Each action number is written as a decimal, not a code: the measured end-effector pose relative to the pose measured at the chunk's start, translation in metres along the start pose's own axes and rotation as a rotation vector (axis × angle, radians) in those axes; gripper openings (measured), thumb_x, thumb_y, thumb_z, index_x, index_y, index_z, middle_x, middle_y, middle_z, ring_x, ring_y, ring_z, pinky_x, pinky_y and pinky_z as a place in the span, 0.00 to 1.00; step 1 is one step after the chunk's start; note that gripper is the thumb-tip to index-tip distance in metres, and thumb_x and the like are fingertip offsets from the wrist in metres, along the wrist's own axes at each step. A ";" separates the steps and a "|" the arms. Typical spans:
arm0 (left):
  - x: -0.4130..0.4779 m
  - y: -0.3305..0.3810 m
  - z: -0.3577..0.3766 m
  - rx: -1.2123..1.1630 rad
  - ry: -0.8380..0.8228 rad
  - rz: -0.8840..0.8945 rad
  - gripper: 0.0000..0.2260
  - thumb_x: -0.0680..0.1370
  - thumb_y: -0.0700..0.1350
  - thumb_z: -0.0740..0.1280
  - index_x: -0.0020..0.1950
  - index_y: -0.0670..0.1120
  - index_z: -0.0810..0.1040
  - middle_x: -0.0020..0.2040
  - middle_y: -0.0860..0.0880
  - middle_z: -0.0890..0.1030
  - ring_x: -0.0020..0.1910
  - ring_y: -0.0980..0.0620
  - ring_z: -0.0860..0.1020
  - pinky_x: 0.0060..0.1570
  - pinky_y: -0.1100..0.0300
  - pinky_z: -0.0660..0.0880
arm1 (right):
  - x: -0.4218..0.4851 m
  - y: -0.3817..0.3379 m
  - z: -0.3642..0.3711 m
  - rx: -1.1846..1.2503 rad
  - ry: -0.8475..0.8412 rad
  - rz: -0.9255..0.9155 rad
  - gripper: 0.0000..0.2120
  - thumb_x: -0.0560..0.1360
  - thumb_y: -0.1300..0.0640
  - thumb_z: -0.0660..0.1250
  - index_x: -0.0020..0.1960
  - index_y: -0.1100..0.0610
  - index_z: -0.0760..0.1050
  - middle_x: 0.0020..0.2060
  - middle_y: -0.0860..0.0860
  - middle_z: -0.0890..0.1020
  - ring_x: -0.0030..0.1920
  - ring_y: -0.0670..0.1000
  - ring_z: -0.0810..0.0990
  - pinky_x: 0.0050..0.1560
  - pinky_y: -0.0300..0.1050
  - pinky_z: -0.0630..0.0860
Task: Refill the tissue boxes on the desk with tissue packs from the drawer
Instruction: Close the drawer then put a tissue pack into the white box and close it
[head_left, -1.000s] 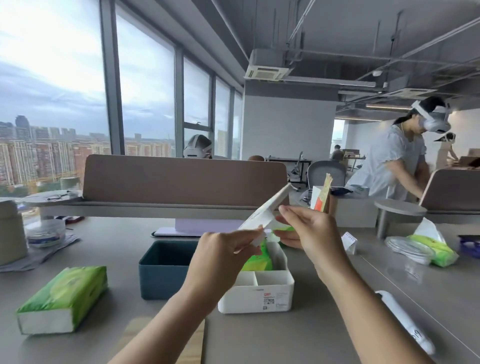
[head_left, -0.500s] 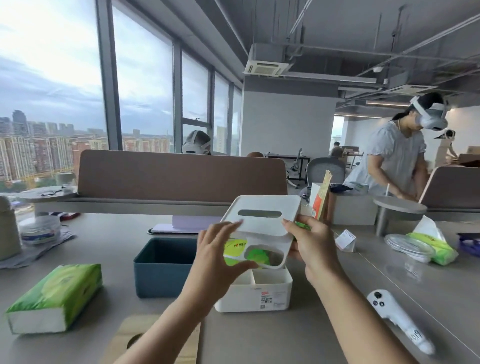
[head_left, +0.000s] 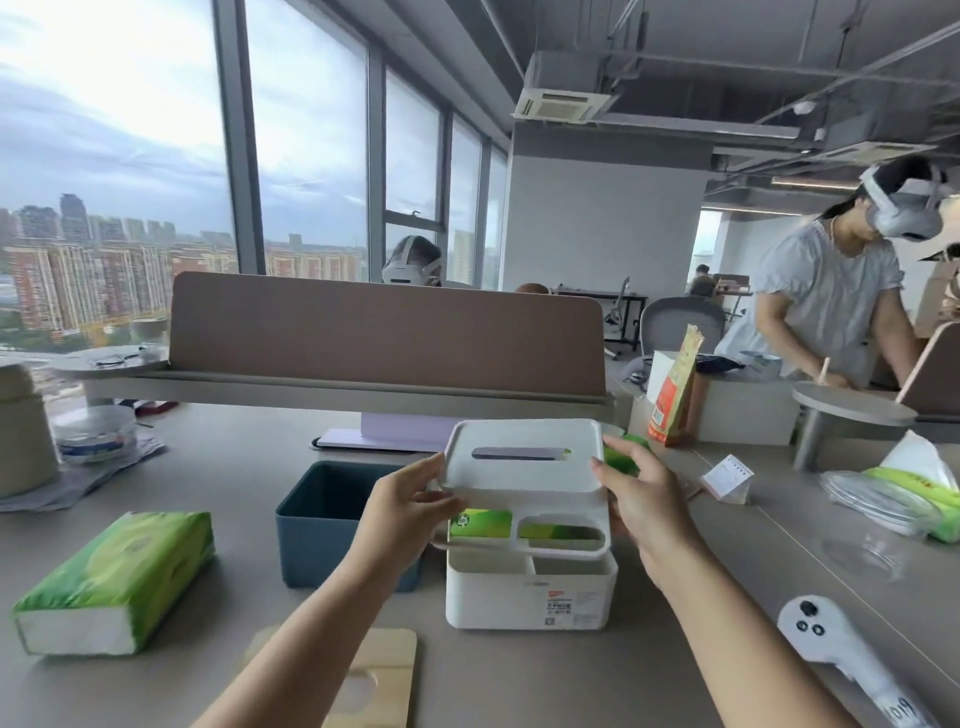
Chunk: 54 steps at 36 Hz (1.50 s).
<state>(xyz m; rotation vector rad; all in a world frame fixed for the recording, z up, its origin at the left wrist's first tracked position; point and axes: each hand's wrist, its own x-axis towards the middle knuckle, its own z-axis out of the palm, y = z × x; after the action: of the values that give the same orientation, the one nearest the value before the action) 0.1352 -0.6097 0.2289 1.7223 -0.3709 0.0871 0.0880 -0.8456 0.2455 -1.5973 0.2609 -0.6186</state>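
I hold a white slotted lid (head_left: 524, 467) just above the white tissue box (head_left: 530, 592) at the desk's middle. My left hand (head_left: 410, 506) grips the lid's left edge and my right hand (head_left: 639, 493) grips its right edge. Through the lid's front openings a green tissue pack (head_left: 480, 522) shows inside the box. To the left stands an open dark blue tissue box (head_left: 332, 525) without its lid. A second green tissue pack (head_left: 114, 577) lies on the desk at the far left. A wooden lid (head_left: 374, 675) lies near the front edge.
A white controller (head_left: 841, 654) lies front right. An opened tissue pack (head_left: 914, 488) and plastic wrap sit far right beside a small calendar (head_left: 727, 475). A brown divider panel (head_left: 384, 338) runs across the back. Another person (head_left: 831, 291) stands behind on the right.
The lid has swung from edge-on and raised to nearly flat, and it has come down close over the white box. Both hands moved down with it.
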 end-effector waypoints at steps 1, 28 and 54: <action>0.000 -0.003 0.001 -0.003 -0.013 -0.016 0.25 0.70 0.32 0.73 0.65 0.48 0.78 0.48 0.52 0.86 0.47 0.50 0.85 0.43 0.60 0.81 | 0.001 0.003 0.001 -0.034 -0.013 0.002 0.17 0.75 0.59 0.69 0.64 0.52 0.76 0.55 0.52 0.80 0.52 0.52 0.81 0.52 0.52 0.80; 0.003 -0.013 0.014 0.652 0.073 0.125 0.13 0.71 0.49 0.74 0.56 0.55 0.83 0.44 0.52 0.78 0.42 0.52 0.73 0.42 0.62 0.67 | 0.009 0.020 -0.022 -0.736 -0.415 -0.057 0.26 0.70 0.41 0.71 0.67 0.41 0.71 0.65 0.41 0.74 0.66 0.48 0.70 0.65 0.48 0.68; 0.019 -0.027 0.020 1.024 0.072 0.284 0.18 0.71 0.63 0.67 0.60 0.62 0.78 0.52 0.60 0.83 0.55 0.52 0.74 0.54 0.57 0.62 | 0.008 0.040 -0.022 -0.819 -0.302 -0.075 0.18 0.74 0.44 0.68 0.64 0.37 0.74 0.72 0.44 0.70 0.71 0.55 0.70 0.70 0.54 0.65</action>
<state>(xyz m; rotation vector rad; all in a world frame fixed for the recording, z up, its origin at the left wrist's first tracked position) 0.1584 -0.6291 0.2051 2.6458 -0.5693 0.6333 0.0904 -0.8740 0.2087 -2.4687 0.2414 -0.3209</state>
